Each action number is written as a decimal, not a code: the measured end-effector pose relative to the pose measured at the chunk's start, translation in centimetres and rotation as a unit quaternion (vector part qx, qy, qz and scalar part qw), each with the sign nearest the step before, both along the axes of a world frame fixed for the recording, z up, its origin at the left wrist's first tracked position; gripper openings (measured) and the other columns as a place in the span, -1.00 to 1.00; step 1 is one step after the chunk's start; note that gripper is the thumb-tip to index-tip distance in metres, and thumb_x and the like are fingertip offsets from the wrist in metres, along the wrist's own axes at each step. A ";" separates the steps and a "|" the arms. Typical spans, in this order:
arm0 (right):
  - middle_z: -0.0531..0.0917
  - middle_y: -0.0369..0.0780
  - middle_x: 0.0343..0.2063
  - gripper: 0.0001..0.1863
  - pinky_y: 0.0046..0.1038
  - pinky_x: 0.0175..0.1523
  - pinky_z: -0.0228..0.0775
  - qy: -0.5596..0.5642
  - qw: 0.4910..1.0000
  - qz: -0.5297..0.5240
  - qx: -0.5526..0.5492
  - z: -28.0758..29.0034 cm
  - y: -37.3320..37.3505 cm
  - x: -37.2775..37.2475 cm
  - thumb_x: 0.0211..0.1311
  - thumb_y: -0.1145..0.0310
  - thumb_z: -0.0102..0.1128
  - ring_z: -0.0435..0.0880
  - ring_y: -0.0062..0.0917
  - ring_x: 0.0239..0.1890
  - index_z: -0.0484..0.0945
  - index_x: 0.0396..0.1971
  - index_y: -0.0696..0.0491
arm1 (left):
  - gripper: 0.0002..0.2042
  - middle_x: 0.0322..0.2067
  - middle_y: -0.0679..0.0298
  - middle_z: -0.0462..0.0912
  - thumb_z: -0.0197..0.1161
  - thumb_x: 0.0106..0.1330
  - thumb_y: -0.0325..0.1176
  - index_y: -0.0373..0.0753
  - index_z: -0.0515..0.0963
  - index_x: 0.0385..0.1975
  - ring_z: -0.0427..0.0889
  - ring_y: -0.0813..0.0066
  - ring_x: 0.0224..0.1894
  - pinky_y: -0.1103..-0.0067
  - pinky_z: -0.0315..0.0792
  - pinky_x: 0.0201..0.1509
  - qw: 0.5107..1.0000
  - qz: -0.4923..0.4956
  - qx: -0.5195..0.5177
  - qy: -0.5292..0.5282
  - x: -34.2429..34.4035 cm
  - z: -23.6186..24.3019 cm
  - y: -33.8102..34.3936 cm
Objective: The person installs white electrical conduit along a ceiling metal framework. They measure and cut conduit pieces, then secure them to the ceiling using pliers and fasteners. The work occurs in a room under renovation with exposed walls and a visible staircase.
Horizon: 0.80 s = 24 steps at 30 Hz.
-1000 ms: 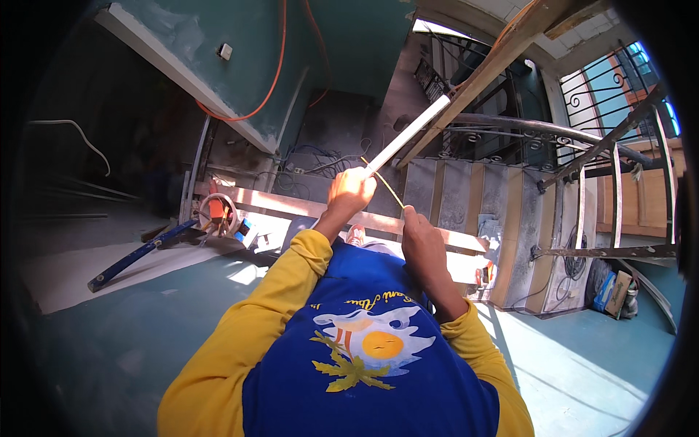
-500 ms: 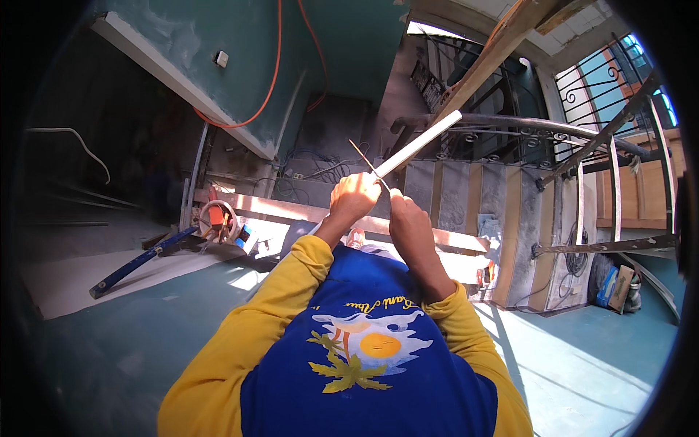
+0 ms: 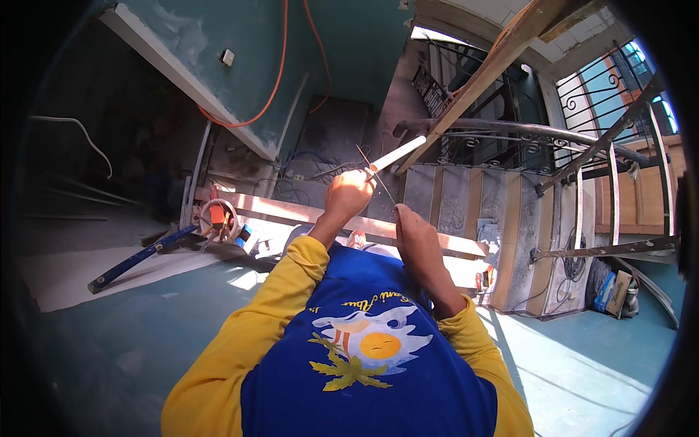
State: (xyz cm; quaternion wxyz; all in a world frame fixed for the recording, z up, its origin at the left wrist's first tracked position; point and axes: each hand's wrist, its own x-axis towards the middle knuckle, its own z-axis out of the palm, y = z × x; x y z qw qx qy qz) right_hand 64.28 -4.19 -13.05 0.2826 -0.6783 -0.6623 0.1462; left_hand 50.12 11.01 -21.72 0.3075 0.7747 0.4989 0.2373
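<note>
My left hand (image 3: 348, 193) is closed around the near end of a white pipe-like rod (image 3: 402, 153), which points up and to the right. A thin, narrow blade (image 3: 385, 189), much like a bare hacksaw blade, lies across the rod just beyond that hand. My right hand (image 3: 419, 237) pinches the blade's near end, while its far end sticks out past the rod. The exact make of the blade is too small to tell.
Below my hands runs a wooden plank (image 3: 313, 218). A round tub of tools (image 3: 220, 222) stands at left beside a blue bar (image 3: 142, 258). Stairs (image 3: 466, 204) with a metal railing (image 3: 531, 130) lie at right. An orange cable (image 3: 282, 58) hangs along the wall.
My right hand has moved toward me, pulling the blade along across the rod. The rod's far end has shifted left and slightly down. My left hand keeps its hold.
</note>
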 end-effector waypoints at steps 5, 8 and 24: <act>0.63 -0.08 -0.57 -0.81 -0.18 -0.37 0.46 0.079 0.984 -0.125 0.097 1.7 3.9 2.3 0.59 0.29 0.04 0.70 -0.08 -0.47 0.54 -0.12 0.09 | -0.67 -0.35 -0.10 0.72 0.19 0.32 -0.13 -0.30 0.69 -0.26 0.70 -0.19 -0.23 0.14 0.55 -0.08 0.994 -0.045 -0.090 -0.029 -1.0 1.9 -1.2; 0.69 -0.09 -0.33 -0.77 -0.31 -0.16 0.52 0.211 0.970 -0.105 0.052 -2.3 6.0 3.9 0.59 0.31 0.00 0.73 -0.23 -0.32 0.57 -0.05 0.13 | -0.65 -0.43 -0.10 0.70 0.19 0.32 -0.13 -0.35 0.66 -0.32 0.72 -0.13 -0.27 0.19 0.53 -0.15 0.978 -0.083 -0.185 -0.041 -1.4 4.1 -1.8; 0.67 -0.18 -0.65 -0.87 -0.30 -0.46 0.54 -0.170 0.982 -0.074 0.045 -7.8 3.6 1.3 0.27 0.32 0.15 0.76 -0.32 -0.55 0.48 -0.40 0.04 | -0.66 -0.21 -0.10 0.74 0.36 0.27 -0.09 -0.25 0.69 -0.17 0.75 -0.13 -0.15 0.11 0.60 0.03 0.912 -0.262 0.064 0.310 -1.9 -0.2 -3.6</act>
